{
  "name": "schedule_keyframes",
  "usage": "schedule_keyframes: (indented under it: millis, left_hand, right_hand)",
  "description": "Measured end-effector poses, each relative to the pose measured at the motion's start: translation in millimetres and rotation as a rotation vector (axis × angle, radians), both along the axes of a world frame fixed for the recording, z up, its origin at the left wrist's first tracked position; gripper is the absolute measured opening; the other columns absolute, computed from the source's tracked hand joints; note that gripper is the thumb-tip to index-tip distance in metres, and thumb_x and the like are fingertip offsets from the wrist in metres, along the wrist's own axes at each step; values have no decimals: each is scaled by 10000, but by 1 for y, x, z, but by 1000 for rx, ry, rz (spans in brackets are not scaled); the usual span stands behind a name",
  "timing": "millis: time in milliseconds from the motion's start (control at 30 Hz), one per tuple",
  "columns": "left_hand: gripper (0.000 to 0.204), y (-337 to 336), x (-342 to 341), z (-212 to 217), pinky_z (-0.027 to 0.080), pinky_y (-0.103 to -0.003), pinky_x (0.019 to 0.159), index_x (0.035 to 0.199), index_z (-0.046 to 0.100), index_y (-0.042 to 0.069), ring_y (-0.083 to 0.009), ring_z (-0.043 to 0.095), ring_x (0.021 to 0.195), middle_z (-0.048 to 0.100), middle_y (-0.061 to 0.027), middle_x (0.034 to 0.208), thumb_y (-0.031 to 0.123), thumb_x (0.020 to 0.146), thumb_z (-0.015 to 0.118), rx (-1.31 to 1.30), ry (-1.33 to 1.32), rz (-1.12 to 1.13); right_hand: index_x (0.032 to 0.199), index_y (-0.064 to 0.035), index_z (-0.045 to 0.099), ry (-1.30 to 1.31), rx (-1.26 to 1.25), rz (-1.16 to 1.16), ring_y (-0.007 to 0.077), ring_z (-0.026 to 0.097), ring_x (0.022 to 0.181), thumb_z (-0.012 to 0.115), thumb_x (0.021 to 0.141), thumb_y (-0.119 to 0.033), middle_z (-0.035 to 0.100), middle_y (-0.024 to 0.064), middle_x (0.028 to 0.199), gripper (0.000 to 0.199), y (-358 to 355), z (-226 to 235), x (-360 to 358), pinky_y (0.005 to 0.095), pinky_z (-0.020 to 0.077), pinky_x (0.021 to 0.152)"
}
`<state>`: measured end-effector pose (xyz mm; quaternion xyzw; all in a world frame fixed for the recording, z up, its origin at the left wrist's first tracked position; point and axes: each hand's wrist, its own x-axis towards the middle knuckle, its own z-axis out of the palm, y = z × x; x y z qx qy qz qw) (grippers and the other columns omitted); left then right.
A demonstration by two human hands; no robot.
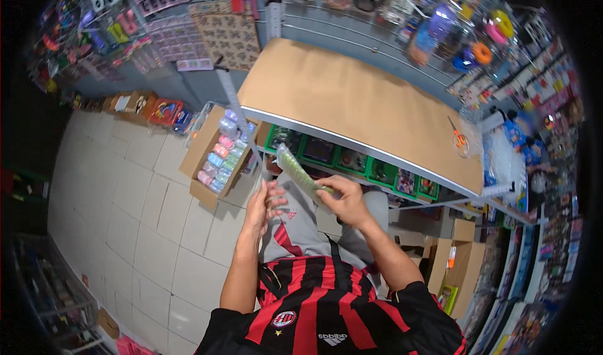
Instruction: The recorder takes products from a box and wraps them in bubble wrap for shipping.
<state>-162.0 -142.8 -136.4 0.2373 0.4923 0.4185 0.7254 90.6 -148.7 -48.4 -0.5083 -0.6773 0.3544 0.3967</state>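
My right hand [344, 199] grips the near end of a long flat green packet in clear wrap [295, 170], which points up and to the left, just below the table's front edge. My left hand [264, 205] is held next to it with fingers spread, just left of the packet, holding nothing. Both hands are over my lap, above grey trousers and a red and black striped shirt.
A brown-topped table [352, 97] stands in front, with orange-handled scissors [457, 136] near its right end. Green trays [352, 160] sit on the shelf below. An open cardboard box of pastel rolls [220, 154] stands on the tiled floor at left. Hanging goods cover the walls.
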Motion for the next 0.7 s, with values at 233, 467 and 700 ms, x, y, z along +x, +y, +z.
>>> schedule_keyframes:
  millis: [233,467,700]
  left_hand:
    - [651,-34,-43,-39,611,-297,603,1317,567,-13,-219,737,862,704,-143,1124,564,1017,576,-131,-262,297]
    - [304,-40,-98,-90,585,-297,612,1212,620,0,-191,704,787,698,-95,1018,179,971,662,-243,-168,644]
    - [331,-8,-123,-112,598,-301,656,1274,583,10,-207,714,855,701,-114,1091,143,981,661,-196,-371,766]
  right_hand:
    - [1096,-164,724,-498,461,401,251,610,1020,762,736,-100,671,6,1064,368,10,-74,-87,418,473,864]
    - [1174,-153,698,-483,394,541,308,570,1195,753,746,-75,641,67,1244,438,36,-117,-140,466,430,971]
    - [1451,-72,508,153,-523,106,230,642,1122,619,794,6,633,114,1285,670,85,-162,-190,341,543,898]
